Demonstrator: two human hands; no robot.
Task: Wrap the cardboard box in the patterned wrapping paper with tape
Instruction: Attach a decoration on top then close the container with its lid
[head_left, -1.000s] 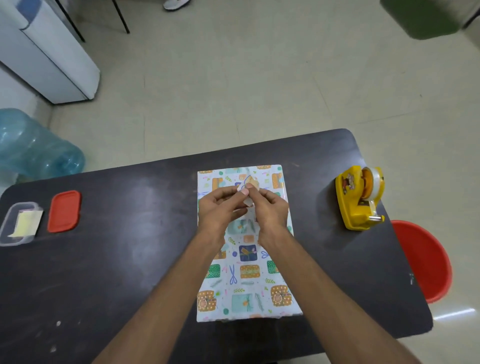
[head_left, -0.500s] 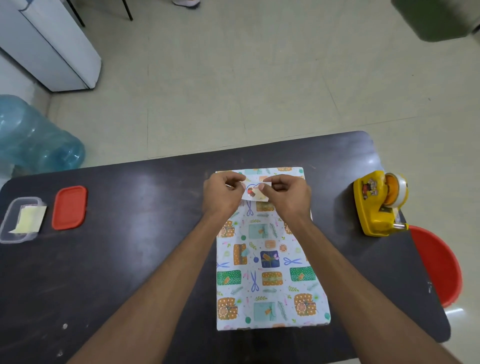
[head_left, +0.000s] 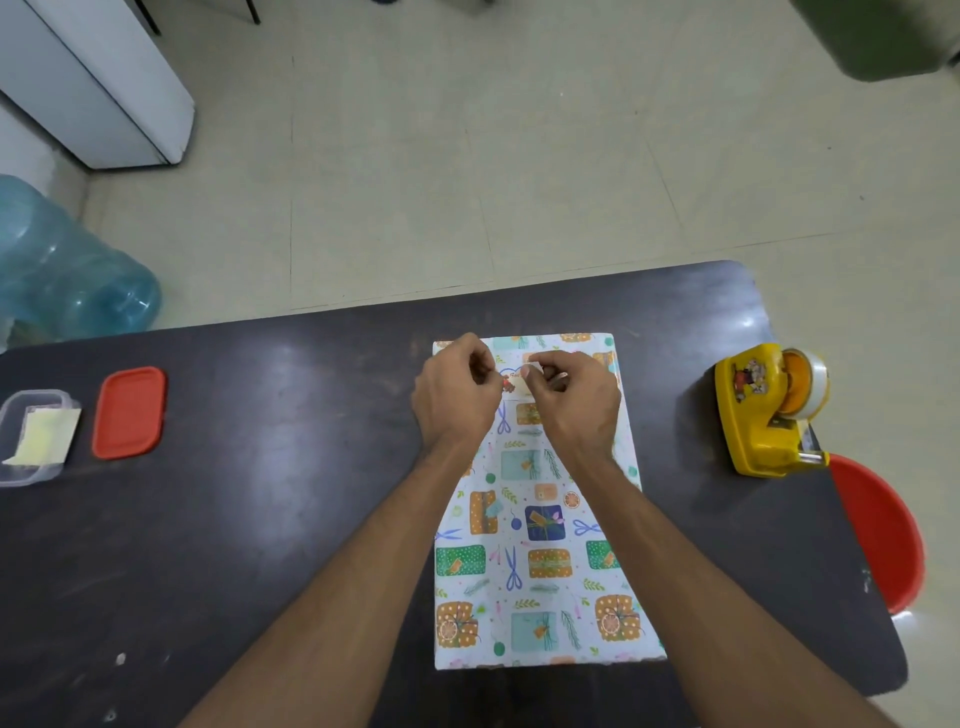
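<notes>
Dark table (head_left: 260, 519), wrapped box (head_left: 535, 561), left hand (head_left: 454, 400), right hand (head_left: 576, 405) pinching sticker (head_left: 514, 383)

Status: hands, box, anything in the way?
Left hand and right hand pinching a small sticker over far end of wrapped box. Box flat on table, paper covers top. Nothing blocking; tape dispenser off right.

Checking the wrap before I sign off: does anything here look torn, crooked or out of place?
Nothing stands out. The wrapped box lies flat on the table, no tear showing. The left hand and right hand pinch a small sticker over its far end. The tape dispenser stands upright.
</notes>
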